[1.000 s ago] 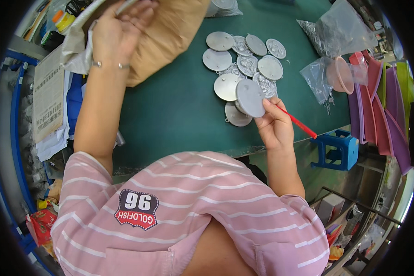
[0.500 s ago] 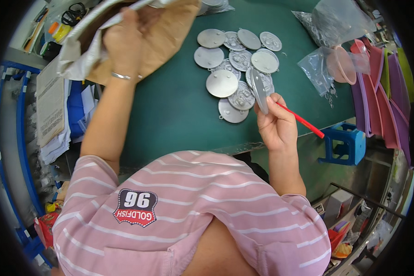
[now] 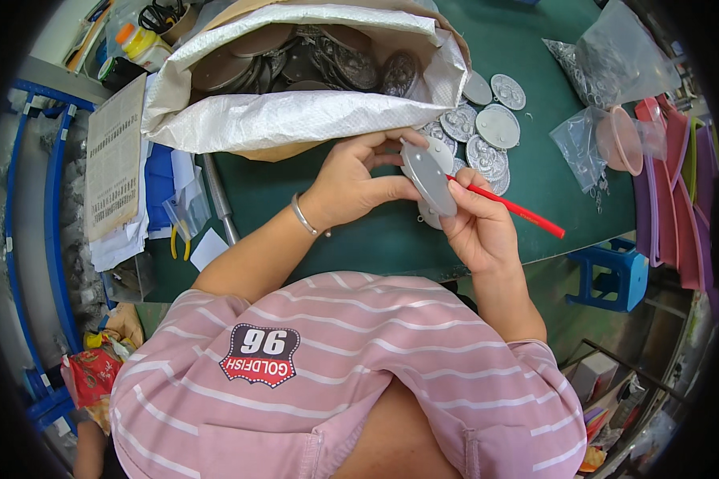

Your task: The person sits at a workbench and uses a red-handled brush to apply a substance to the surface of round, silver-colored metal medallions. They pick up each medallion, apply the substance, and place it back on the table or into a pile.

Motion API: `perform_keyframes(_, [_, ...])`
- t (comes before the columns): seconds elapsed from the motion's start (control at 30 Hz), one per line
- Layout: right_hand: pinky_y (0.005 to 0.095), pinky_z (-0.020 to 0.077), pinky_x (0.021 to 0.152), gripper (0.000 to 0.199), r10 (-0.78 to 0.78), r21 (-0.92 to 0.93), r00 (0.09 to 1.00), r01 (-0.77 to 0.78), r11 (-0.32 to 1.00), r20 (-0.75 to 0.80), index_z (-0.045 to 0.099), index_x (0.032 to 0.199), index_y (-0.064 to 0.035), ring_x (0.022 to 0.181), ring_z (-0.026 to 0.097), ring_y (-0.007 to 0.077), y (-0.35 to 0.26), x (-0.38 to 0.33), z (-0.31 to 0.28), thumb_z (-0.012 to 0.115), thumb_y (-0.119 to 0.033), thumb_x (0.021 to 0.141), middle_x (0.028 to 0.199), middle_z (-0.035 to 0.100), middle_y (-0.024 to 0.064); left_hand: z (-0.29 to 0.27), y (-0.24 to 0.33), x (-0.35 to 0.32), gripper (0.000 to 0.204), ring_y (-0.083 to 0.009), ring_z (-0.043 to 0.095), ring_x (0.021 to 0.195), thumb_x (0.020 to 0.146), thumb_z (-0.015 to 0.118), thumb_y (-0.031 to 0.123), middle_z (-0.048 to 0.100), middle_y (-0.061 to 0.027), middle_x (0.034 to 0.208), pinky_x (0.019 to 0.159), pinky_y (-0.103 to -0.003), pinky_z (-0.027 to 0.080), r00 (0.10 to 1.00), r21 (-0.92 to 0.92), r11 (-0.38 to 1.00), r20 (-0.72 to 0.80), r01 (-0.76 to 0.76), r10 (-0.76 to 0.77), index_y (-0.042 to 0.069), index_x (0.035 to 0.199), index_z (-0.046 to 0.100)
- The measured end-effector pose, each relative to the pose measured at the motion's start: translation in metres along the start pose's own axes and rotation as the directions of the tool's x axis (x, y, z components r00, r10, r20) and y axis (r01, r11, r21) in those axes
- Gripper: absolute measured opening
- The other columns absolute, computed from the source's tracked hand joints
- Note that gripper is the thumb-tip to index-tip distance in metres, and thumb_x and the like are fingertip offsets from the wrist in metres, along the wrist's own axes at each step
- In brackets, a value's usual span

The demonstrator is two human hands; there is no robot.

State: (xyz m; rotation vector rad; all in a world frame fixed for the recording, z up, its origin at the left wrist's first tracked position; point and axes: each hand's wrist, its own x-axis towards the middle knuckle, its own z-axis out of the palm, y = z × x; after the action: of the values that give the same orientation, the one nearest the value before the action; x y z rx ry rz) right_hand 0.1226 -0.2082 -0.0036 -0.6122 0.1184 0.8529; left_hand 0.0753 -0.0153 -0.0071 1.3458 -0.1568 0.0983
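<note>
A flat silver-grey metal medallion (image 3: 428, 177) is held tilted above the table's front part, its plain face with small studs showing. My right hand (image 3: 484, 223) pinches its lower right edge and also holds a red pen (image 3: 527, 214), which points out to the right. From the other side my left hand (image 3: 363, 180) has its thumb and fingers at the medallion's left edge. Several more medallions (image 3: 497, 126), some with relief faces up, lie overlapped behind the hands. A brown paper sack with a white woven lining (image 3: 295, 120) stands gaping behind my left hand, with many medallions (image 3: 347, 64) inside.
The green table (image 3: 567, 188) carries a clear bag of small metal parts (image 3: 575, 72) and a pink cup (image 3: 619, 140) at the right. Pink and purple bins (image 3: 667, 191) and a blue stool (image 3: 613, 274) stand beyond its edge. Papers (image 3: 116, 160) and yellow-handled pliers (image 3: 180, 242) are at the left.
My left hand has let go of the sack and come right to the medallion. The sack now sits nearer with its mouth showing, covering part of the loose medallions. The held medallion has turned its flat face up.
</note>
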Motion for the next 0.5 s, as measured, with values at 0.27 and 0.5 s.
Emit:
perform_keyframes(0.27, [0.0233,0.0489,0.068,0.011,-0.244,-0.772,0.955,0.281,0.57,0.168,0.048,0.091,-0.0027,0.078,0.059,0.0119,-0.001,-0.012,0.001,0.057,-0.003,0.084,0.091,0.062,0.0117,0.016,-0.011,-0.021,0.022,-0.0118,0.058,0.078,0.075,0.069,0.002,0.06,-0.007,0.085,0.073,-0.024,0.049,0.973,-0.195,0.978,-0.203,0.068,-0.108,0.0,0.092,0.054])
perform_keyframes(0.5, [0.0256,0.0489,0.072,0.024,-0.404,-0.667,0.876,0.467,0.58,0.262,0.046,0.086,-0.0017,0.079,0.059,0.0131,0.008,-0.015,0.005,0.063,0.01,0.074,0.088,0.062,0.0134,0.019,-0.018,-0.03,0.021,-0.0152,0.06,0.08,0.074,0.067,-0.005,0.061,-0.011,0.085,0.074,-0.027,0.051,0.974,-0.157,0.987,-0.22,0.02,-0.055,-0.001,0.09,0.054])
